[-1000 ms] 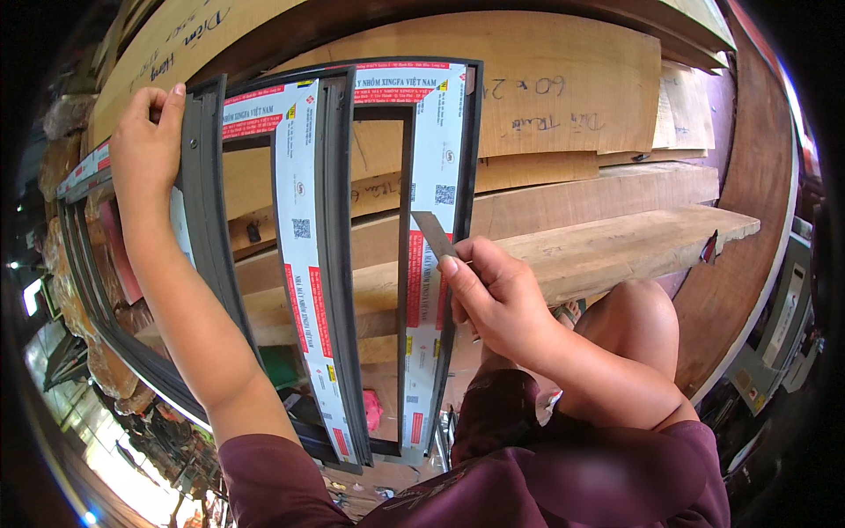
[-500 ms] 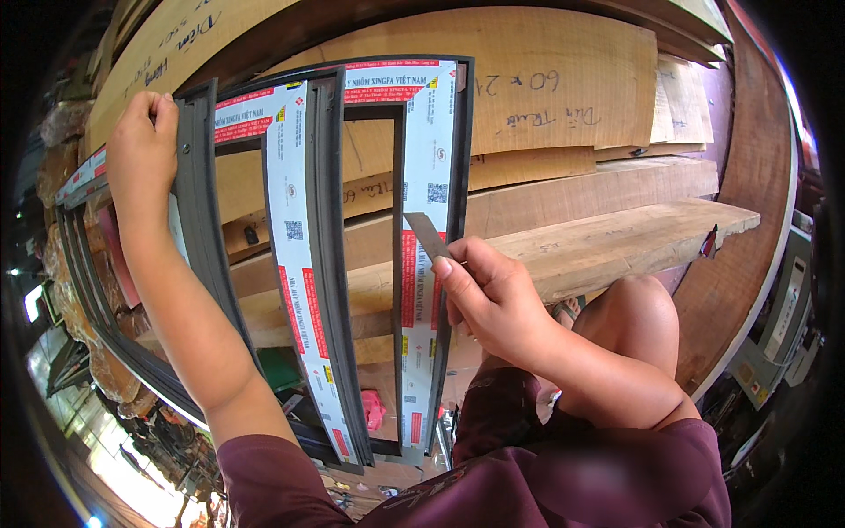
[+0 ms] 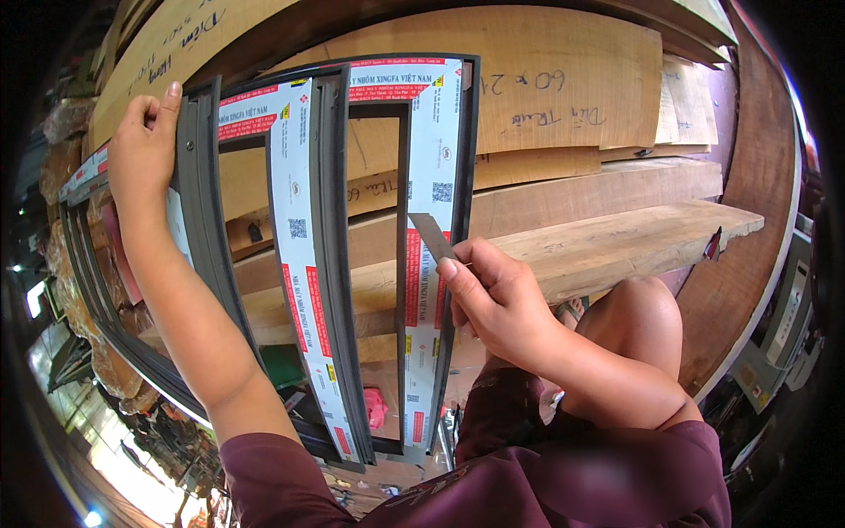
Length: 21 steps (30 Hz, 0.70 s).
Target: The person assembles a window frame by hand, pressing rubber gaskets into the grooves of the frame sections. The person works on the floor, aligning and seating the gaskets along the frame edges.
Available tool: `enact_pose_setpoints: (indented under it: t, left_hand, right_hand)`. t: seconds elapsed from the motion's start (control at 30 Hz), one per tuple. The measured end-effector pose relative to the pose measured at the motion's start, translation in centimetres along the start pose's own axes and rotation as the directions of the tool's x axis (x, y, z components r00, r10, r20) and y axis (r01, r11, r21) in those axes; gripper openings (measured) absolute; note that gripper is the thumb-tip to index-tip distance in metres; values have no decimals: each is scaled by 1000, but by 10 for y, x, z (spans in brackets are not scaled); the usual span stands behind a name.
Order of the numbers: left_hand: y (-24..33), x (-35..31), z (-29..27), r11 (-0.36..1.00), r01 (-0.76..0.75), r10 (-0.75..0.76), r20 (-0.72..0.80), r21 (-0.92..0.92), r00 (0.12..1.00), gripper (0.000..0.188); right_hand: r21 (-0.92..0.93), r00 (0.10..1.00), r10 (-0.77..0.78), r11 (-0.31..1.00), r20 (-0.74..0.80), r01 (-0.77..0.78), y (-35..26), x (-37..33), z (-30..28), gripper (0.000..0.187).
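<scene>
An aluminium window frame (image 3: 330, 264) with dark profiles stands upright in front of me, its faces covered with white and red protective film. My left hand (image 3: 145, 150) is closed at the upper part of a dark profile left of centre, thumb stretched up along its edge; the fingertips are partly hidden. Between the thumb and fingers of my right hand (image 3: 497, 295) is pinched a flat, dark grey strip (image 3: 433, 238). It tilts up to the left, its free end in front of the filmed right upright.
Behind the frame, long wooden boards (image 3: 546, 88) with handwriting lean and lie stacked. A thick rough-edged plank (image 3: 616, 246) extends to the right. More dark profiles (image 3: 97, 273) stand at the left, and a pink item (image 3: 376, 407) lies below the frame. My bent knee (image 3: 642, 317) is near the plank.
My left thumb has straightened upward along the profile edge, and the fingers have shifted a little. The right hand keeps its pinch on the strip, almost unmoved.
</scene>
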State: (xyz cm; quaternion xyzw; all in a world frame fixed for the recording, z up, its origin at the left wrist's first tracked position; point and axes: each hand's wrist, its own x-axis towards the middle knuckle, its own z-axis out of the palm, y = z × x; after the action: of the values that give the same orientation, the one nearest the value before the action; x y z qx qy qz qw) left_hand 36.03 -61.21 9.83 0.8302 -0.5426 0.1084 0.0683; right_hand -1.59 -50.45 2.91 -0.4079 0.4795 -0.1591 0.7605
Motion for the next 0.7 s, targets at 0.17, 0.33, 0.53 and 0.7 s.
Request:
enact_pose_setpoints:
  t: [0.17,0.33,0.53,0.7]
  left_hand:
    - [-10,0,1,992,-51,55,28,-111,998,42]
    - [-33,8,11,977,-29,11,-83,-211,996,42]
    - [-74,16,10,955,148,-211,-236,-258,949,50]
    - [-34,9,-4,998,-1,11,166,-65,986,51]
  right_hand:
    - [13,999,-33,999,0,33,7,1,2,26]
    - [73,1000,19,997,-7,-19,-2,-1,3,22]
    - [100,1000,7,995,-16,-5,-3,0,5,21]
    - [60,999,6,998,53,-10,6,6,4,24]
